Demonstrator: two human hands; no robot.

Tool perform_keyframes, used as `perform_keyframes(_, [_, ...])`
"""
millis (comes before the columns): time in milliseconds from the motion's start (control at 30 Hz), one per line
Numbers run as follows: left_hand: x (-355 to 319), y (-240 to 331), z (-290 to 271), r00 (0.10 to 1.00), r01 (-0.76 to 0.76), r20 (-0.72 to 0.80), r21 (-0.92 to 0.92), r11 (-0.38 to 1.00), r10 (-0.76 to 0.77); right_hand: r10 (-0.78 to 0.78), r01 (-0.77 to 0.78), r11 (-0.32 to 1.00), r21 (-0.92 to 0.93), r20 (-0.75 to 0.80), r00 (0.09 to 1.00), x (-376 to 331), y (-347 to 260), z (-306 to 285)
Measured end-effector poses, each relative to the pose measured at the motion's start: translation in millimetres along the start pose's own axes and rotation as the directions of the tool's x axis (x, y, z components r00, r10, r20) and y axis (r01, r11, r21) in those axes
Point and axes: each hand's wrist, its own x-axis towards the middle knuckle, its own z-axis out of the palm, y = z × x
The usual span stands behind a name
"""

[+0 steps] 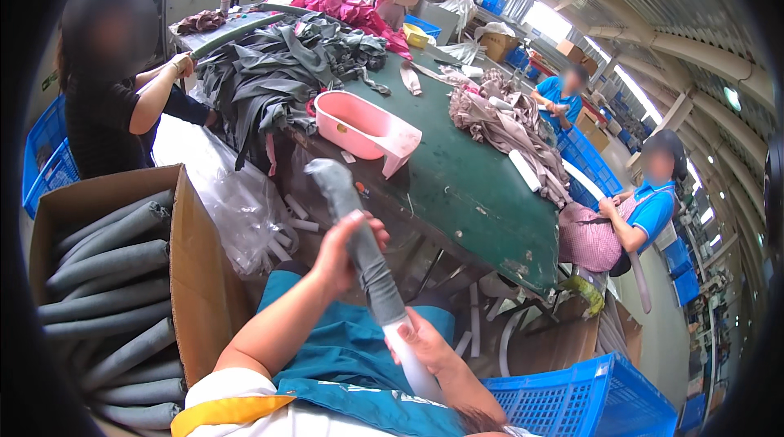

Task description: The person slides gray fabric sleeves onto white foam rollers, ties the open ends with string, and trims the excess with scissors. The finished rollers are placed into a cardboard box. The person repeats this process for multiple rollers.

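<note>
My left hand (345, 251) grips the middle of a long tube with a grey fabric sleeve (359, 241) pulled over it, tilted up toward the table. My right hand (426, 344) holds the bare white lower end of the tube (412, 363). Both hands are over my lap, above a teal apron (343, 355). A cardboard box (196, 274) at my left holds several finished grey-covered tubes (106, 290) lying stacked.
A green table (465, 184) ahead carries a pink plastic tub (363, 131), piles of grey (278, 69), red (351, 8) and beige fabric (506, 118). Other people work around it. A blue plastic crate (572, 396) sits at my lower right; clear plastic bags (237, 192) hang by the box.
</note>
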Motion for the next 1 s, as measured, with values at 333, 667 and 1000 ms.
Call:
perform_keyframes(333, [-10.6, -27.0, -12.1, 0.982, 0.130, -0.148, 0.079, 0.988, -0.117, -0.054, 0.058, 0.998, 0.023, -0.135, 0.989, 6.5, 17.0, 9.3])
perform_keyframes(667, [24.3, 28.9, -7.8, 0.998, 0.066, -0.008, -0.030, 0.997, -0.066, 0.027, -0.027, 1.000, -0.005, -0.063, 0.998, -0.8, 3.7, 6.6])
perform_keyframes(1000, [2.0, 9.1, -25.5, 0.993, 0.081, 0.067, 0.232, 0.969, -0.099, -0.011, 0.000, 0.997, -0.074, -0.149, 0.989, 9.8, -2.4, 4.3])
